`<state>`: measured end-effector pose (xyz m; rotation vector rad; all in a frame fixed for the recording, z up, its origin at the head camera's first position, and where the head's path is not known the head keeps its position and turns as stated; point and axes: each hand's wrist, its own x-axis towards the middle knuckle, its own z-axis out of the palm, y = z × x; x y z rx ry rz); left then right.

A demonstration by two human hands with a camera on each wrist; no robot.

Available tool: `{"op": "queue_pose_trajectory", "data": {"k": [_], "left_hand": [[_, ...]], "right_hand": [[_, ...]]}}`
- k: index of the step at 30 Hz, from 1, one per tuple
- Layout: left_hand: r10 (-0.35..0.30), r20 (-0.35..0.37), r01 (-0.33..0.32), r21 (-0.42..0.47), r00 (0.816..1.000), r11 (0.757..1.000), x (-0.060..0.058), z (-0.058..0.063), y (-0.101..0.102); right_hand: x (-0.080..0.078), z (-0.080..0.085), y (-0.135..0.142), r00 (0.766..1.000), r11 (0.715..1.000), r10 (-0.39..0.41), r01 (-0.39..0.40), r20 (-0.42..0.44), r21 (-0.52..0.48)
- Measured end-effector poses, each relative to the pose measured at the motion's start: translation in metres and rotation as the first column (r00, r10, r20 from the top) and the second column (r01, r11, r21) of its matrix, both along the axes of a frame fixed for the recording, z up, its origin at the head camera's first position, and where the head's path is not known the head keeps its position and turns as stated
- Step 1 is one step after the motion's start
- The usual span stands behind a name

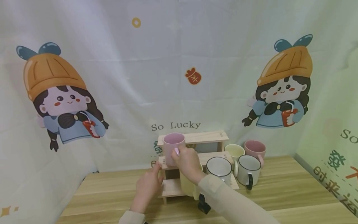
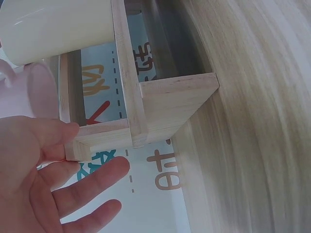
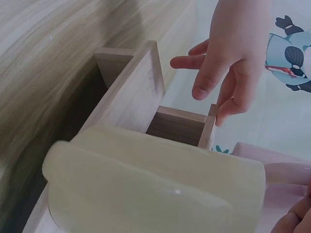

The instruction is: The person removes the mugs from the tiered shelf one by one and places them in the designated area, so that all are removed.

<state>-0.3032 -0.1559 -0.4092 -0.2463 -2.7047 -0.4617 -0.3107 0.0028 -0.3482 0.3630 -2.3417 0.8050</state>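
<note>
My right hand [image 1: 189, 163] grips the handle of a pink mug [image 1: 171, 147], which stands upright at the left end of the middle tier of a stepped wooden rack [image 1: 193, 157]. Only fingertips of that hand show at the edge of the right wrist view. My left hand [image 2: 43, 170] pinches the middle tier's left end between thumb and a finger, its other fingers spread. A pale yellow mug [image 3: 160, 179] sits on the lowest tier, partly hidden behind my right hand in the head view. Beside it is a white black-rimmed mug [image 1: 219, 168].
Right of the rack are another white mug [image 1: 249, 171] with a black handle, a light yellow mug [image 1: 234, 151] and a darker pink mug [image 1: 254, 150]. A small black object [image 1: 204, 203] shows below my right forearm, its kind unclear. A printed curtain [image 1: 173, 77] hangs behind the wooden table [image 1: 112, 193].
</note>
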Motion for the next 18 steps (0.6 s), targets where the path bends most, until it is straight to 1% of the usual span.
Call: {"op": "queue_pose_trajectory", "data": {"k": [4,8,12,15,18], "left_hand": [[0.004,0.013,-0.004,0.001,1.000,1.000,0.000,-0.002,0.000],[0.005,0.000,-0.005,0.003,1.000,1.000,-0.001,-0.003,0.000],[-0.002,-0.025,0.002,0.005,1.000,1.000,-0.001,-0.003,0.000],[-0.002,-0.027,0.002,0.004,1.000,1.000,-0.001,-0.003,0.000],[0.007,-0.017,-0.006,0.006,1.000,1.000,0.000,-0.003,0.000]], "right_hand": [[0.004,0.003,0.003,0.999,1.000,0.018,-0.017,-0.044,0.016],[0.007,0.009,0.007,0.998,0.999,0.038,-0.038,-0.040,0.014],[0.007,0.014,0.013,0.999,1.000,0.020,-0.020,-0.043,0.005],[0.006,0.015,0.017,0.996,1.000,-0.005,0.007,-0.084,0.021],[0.006,0.015,0.021,0.992,1.000,-0.010,0.013,-0.122,0.024]]}}
